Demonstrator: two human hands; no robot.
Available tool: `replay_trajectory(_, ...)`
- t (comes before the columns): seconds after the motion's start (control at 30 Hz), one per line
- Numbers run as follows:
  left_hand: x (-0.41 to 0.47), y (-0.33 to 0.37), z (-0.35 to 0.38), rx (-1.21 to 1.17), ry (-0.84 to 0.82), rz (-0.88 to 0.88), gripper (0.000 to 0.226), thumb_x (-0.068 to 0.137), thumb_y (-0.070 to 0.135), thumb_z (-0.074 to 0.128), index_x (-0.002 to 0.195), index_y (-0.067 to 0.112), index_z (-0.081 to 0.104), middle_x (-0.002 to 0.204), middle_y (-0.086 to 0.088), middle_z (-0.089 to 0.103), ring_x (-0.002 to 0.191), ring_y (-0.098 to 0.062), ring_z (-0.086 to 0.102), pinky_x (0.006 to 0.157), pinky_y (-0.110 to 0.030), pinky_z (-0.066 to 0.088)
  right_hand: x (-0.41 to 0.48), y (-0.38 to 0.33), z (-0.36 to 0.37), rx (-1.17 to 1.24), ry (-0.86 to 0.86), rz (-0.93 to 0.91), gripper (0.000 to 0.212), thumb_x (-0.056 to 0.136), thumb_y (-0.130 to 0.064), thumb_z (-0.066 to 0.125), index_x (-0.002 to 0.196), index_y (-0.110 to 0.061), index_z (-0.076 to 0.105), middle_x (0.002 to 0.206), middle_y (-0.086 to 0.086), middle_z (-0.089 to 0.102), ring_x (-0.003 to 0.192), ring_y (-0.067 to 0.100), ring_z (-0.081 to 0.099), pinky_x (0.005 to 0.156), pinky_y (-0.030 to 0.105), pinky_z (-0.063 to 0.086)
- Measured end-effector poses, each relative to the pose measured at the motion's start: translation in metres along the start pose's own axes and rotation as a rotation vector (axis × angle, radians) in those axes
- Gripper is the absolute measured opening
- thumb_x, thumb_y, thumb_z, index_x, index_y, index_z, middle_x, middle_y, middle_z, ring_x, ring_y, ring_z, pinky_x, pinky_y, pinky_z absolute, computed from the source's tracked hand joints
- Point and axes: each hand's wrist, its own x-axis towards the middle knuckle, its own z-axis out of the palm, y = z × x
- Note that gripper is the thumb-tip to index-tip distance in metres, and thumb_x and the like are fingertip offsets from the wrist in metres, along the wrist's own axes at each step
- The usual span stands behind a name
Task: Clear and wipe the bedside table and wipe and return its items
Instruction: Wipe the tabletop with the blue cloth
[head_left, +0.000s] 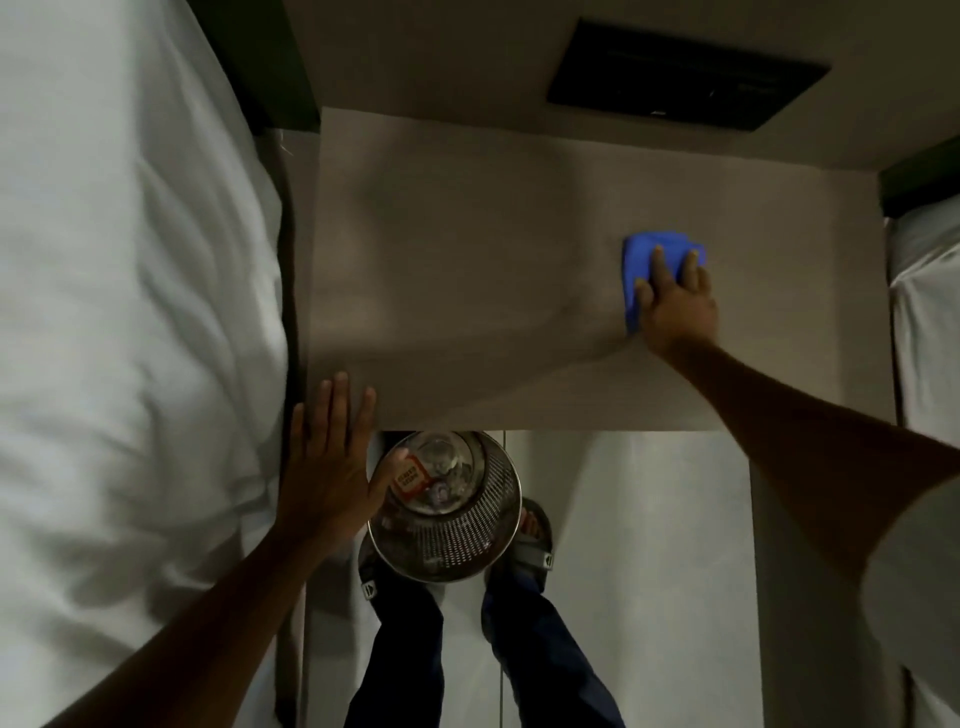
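Now wiping the right side of the table

Now my right hand (675, 306) presses flat, fingers spread, on the folded blue cloth (641, 260) near the right edge of the bare grey bedside table (467, 260). Unwiped surface lies leftward. My left hand (332, 457) rests open on the front-left corner, holding nothing.

Bed (119, 322): white bedding, rumpled, fills the left side.
Second bed (924, 332): white, only an edge shows at far right.
Bin (452, 530): perforated metal, round, on the floor at the near edge of view, partly under the front edge above it.
Bin contents: clear wrappers and an orange-and-white packet (409, 478).
Panel (685, 75): black, rectangular, set in the wall.
Floor (649, 571): pale tiles.
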Motion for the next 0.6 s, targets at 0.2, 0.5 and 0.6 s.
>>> replay_trajectory(0.2, -0.031, 0.003, -0.003, -0.035, -0.047, -0.055, 0.077, 0.092, 0.064, 0.028, 0.155, 0.021, 0.012, 0.161, -0.021, 0.007, 0.149, -0.035, 0.007, 0.118, -0.049, 0.010, -0.037, -0.100, 0.029, 0.054, -0.024, -0.215, 0.053, 0.100, -0.041, 0.028, 0.149, -0.030, 0.013, 0.160, 0.015, -0.002, 0.146, 0.037, 0.000, 0.117, 0.051, 0.008)
replay_trajectory(0.5, -0.045, 0.005, 0.000, -0.053, -0.036, -0.047, 0.083, 0.089, 0.055, 0.039, 0.151, 0.003, 0.020, 0.156, -0.029, 0.020, 0.145, -0.044, 0.021, 0.115, -0.057, 0.026, -0.143, -0.196, 0.083, -0.025, -0.100, -0.820, 0.050, 0.098, -0.037, 0.039, 0.146, -0.031, 0.028, 0.160, 0.011, 0.008, 0.147, 0.033, 0.004, 0.117, 0.053, 0.010)
replay_trajectory(0.6, -0.041, 0.002, -0.005, -0.066, -0.018, -0.024, 0.083, 0.089, 0.057, 0.034, 0.149, 0.001, 0.027, 0.155, -0.031, 0.021, 0.144, -0.045, 0.022, 0.113, -0.057, 0.024, -0.146, -0.123, 0.080, -0.012, -0.083, -0.648, 0.053, 0.099, -0.041, 0.034, 0.148, -0.030, 0.020, 0.160, 0.014, 0.002, 0.147, 0.035, 0.000, 0.116, 0.053, 0.007)
